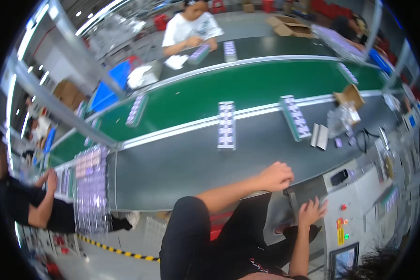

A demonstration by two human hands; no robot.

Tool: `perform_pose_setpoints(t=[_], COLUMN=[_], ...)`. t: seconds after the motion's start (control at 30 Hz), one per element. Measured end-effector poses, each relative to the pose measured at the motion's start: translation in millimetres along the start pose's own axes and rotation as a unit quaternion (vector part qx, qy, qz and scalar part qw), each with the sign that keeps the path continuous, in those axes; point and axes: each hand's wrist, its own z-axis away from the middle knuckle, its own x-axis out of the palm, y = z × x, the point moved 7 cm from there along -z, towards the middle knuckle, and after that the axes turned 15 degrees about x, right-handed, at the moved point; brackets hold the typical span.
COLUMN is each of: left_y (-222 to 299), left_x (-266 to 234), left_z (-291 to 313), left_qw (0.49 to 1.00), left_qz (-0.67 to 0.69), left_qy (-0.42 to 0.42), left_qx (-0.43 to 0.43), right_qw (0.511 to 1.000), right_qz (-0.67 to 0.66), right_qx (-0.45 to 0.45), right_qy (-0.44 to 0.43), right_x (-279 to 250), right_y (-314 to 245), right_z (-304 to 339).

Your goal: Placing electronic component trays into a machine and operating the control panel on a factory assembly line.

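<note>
My left hand (276,176) is over the near edge of the dark work table, its fingers curled and the palm side hidden. Lower and to the right, my right hand (311,212) has its fingers spread with nothing in them, beside a pale machine panel (354,210) with buttons. Ahead of my hands a long box of purple-and-white pieces (226,126) straddles the table's far rail. A similar green-sided box (295,118) lies to its right, near two pale grey strips (319,136).
A green conveyor belt (186,100) runs beyond the table. At right are an open carton (350,98), clear plastic bags (339,120) and a black cable (366,140). Stacked clear trays (91,191) stand at left, by a person in black (42,205). Another person (191,30) works across the belt.
</note>
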Motion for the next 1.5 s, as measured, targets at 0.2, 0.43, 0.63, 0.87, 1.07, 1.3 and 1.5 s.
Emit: perform_pose_setpoints(t=[0.2,0.43,0.63,0.87,1.07,1.3,1.5], left_y=[1.1,2.4,2.2,-0.7,0.4,-2.3,1.9], left_x=[1.3,9.6,5.3,3.6,7.1,6.9,-5.6], left_z=[-1.6,-5.8,-4.8,-4.9,-13.9,-1.4,-3.4], left_qw=[1.0,0.999,0.999,0.999,0.999,1.0,0.999], left_qz=[0.001,0.021,0.019,0.019,0.039,0.021,0.027], left_qy=[0.031,0.033,0.043,0.034,0.024,-0.006,0.002], left_qx=[0.001,-0.01,-0.014,-0.016,-0.006,-0.021,-0.028], right_qw=[0.999,0.998,0.998,0.998,0.997,1.0,0.998], right_qz=[0.008,0.015,0.015,0.012,0.009,-0.007,-0.062], right_qx=[-0.03,-0.04,-0.043,-0.039,-0.037,0.01,0.024], right_qy=[0.035,0.044,0.047,0.044,0.065,-0.026,0.012], right_x=[-12.5,-10.3,-5.8,-10.0,-7.8,-8.5,-6.5], right_y=[-8.2,0.6,0.6,-6.3,5.2,-0.5,-3.5], right_z=[-5.8,-4.5,-3.6,-5.6,-7.7,-1.7,2.8])
